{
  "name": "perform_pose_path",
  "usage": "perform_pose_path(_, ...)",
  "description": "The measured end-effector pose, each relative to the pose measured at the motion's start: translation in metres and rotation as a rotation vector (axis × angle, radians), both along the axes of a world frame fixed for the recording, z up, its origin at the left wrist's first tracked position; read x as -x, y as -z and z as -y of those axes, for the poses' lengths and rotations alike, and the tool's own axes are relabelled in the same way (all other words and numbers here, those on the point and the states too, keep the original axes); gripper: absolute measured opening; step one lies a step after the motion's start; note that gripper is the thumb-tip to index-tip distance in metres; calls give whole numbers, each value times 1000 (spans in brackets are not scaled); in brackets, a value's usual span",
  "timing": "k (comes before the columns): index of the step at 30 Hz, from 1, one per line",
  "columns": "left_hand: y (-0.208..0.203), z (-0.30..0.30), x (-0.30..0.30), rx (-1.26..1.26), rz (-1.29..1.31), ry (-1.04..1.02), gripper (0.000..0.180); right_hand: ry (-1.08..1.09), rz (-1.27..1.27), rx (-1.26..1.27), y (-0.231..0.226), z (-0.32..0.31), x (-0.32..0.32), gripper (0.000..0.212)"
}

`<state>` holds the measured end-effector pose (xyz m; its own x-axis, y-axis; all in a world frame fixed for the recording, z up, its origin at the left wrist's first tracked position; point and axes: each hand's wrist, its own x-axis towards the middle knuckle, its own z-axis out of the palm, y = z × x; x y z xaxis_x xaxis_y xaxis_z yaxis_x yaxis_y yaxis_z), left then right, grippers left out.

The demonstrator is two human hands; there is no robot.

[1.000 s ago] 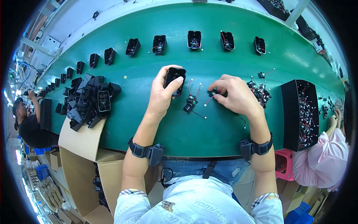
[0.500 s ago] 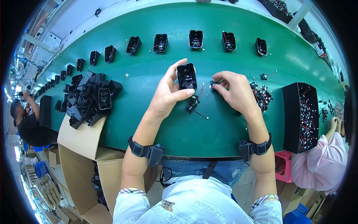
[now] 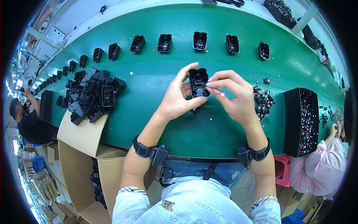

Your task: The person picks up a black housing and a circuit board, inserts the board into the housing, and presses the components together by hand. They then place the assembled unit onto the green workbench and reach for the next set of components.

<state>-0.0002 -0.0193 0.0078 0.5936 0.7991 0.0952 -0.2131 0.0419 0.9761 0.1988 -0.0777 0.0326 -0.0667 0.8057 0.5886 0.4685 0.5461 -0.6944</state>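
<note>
My left hand grips a black plastic housing, its open side facing up and the thumb along its lower edge. At the housing's right side, my right hand pinches a small dark part over the opening; a white connector hangs below those fingers. The part is mostly hidden by the fingertips. Partly covered by my left hand, a small wired module lies on the green table. Right of my right hand is a pile of similar wired modules.
Black housings stand in a curved row along the far side. Left lies a heap of housings, above an open cardboard box. A black bin of wired parts stands right. Other people work at both sides.
My right hand has moved left from the table to the housing, bringing the small part over its opening. My left hand has shifted slightly right with the housing, tilting it.
</note>
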Motion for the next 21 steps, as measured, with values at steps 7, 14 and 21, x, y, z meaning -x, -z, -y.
perform_pose_path(7,6,1,-3,-113,-57,-26,100,53,206,-153,11,-1,8,22)
perform_pose_path(14,15,0,-1,-310,-226,-105,100,49,310,-140,11,-1,6,21)
perform_pose_path(21,1,6,-3,-536,-432,-186,101,134,346,-146,14,0,10,19)
